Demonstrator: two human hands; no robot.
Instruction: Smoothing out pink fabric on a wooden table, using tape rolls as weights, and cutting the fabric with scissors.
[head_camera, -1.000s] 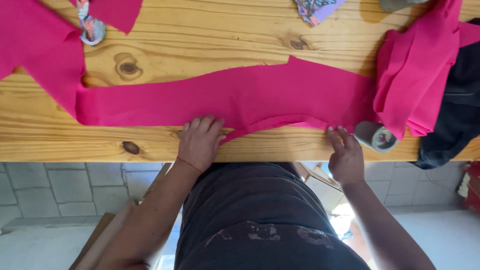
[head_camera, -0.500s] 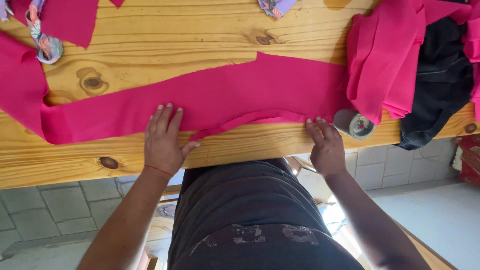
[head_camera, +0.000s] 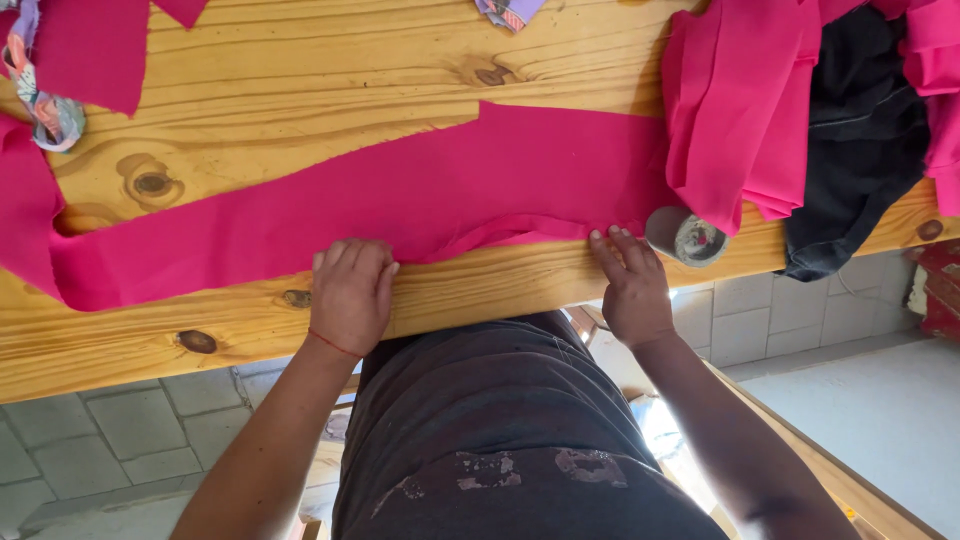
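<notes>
On pink fabric strip (head_camera: 420, 200), both hands flat, left hand (head_camera: 350, 290), right hand (head_camera: 630, 285)

I'm seeing a knotty pine table (head_camera: 300, 90) carrying a long pink fabric strip (head_camera: 400, 205) lying along its near edge, folded pink cloth (head_camera: 740, 110) and a black garment (head_camera: 860, 140) sitting toward its right end, a tape roll (head_camera: 688, 236) resting at the edge

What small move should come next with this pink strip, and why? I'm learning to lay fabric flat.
Probably slide the right hand outward: the pink strip has a folded-under lip along its near edge between it and the left hand.
</notes>
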